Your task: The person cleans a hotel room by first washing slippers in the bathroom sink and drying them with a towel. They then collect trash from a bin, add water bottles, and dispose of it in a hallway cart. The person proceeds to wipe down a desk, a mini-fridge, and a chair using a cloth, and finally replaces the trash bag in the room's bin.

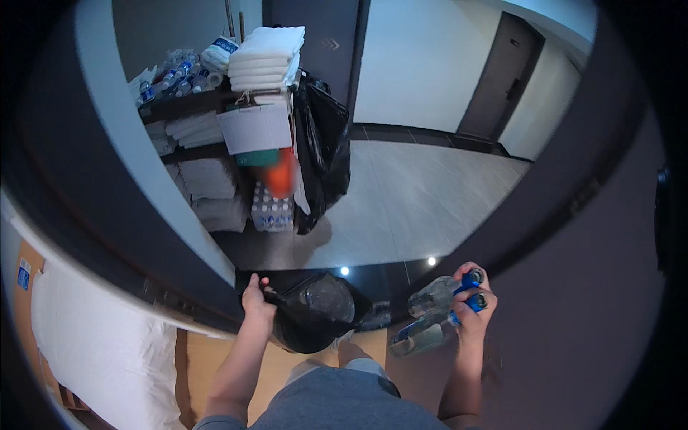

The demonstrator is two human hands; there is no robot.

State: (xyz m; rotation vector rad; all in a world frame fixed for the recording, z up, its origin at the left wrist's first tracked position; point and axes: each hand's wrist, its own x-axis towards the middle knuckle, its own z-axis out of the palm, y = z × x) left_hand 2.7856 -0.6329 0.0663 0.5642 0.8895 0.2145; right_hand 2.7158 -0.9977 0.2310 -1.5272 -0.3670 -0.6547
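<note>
My left hand [255, 301] grips the rim of a black rubbish bag [309, 314] that hangs in front of me, with clear crumpled plastic showing inside it. My right hand [473, 304] is shut on two clear plastic bottles [430, 315] with blue caps, held by their necks to the right of the bag. The bottles tilt down to the left. Both hands are held at waist height in a doorway.
Out in the corridor stands a housekeeping cart [229, 136] with stacked white towels [266, 59], bottled water, folded linen and a black bag [324, 150] hung on its side. A white bed [100, 351] lies at my lower left. Dark door frames curve on both sides.
</note>
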